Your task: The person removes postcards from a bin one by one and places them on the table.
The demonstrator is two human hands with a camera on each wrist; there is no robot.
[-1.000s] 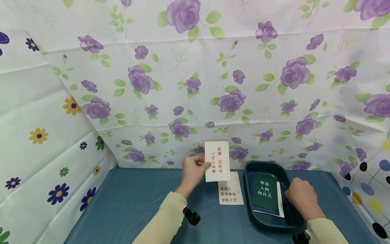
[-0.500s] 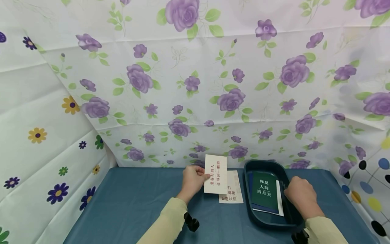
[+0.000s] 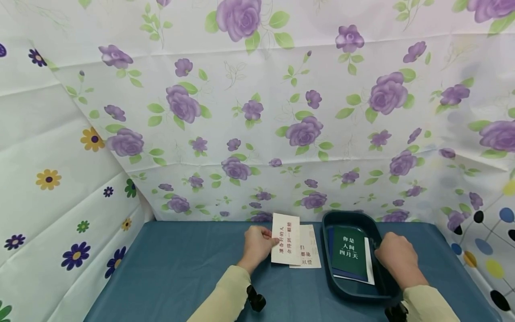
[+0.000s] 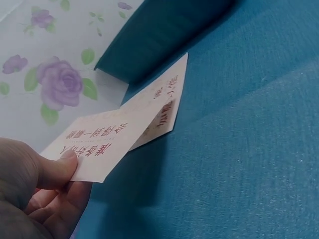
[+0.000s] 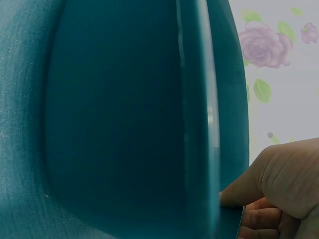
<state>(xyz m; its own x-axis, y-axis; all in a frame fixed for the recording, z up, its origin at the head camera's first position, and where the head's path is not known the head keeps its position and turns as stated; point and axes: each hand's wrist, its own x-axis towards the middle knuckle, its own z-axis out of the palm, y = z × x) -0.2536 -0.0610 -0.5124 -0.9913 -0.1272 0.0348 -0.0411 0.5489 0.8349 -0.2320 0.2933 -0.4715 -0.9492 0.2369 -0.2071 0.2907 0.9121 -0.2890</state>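
My left hand (image 3: pixel 257 247) pinches the left edge of a cream card (image 3: pixel 285 239) with reddish writing, thumb on top. In the left wrist view this held card (image 4: pixel 107 139) is tilted and overlaps a second cream card (image 4: pixel 172 112). That second card (image 3: pixel 312 246) lies on the cloth, its left part hidden. To the right stands a dark teal tray (image 3: pixel 350 294), whose right rim my right hand (image 3: pixel 398 257) grips. Inside the tray is a green card (image 3: pixel 349 261) with white writing, on top of a blue one and a white one.
A blue cloth (image 3: pixel 181 268) covers the table. Behind it hangs a white sheet with purple roses (image 3: pixel 306 132), close to the tray's far end. Other patterned sheets (image 3: pixel 48 210) close off the left and right sides.
My left hand has lowered the held card toward the table, and it now covers more of the second card. The right hand stays at the tray rim.
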